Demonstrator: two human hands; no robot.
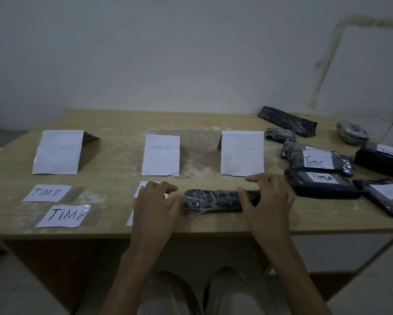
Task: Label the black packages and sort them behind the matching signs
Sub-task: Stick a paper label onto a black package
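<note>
Unlabelled black package lies at the table's 6 o'clock edge. Right hand is clamped on its 3 o'clock end. Left hand thumbs the 9 o'clock end; its grip cannot be told. Probable risk: the glossy wrap slips and the package rolls off the edge.

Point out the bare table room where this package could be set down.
The table is bare behind the TIM A sign, TIM B sign and TIM C sign, and between them. Crowded: black packages on the right, loose TIM B labels front left.
</note>
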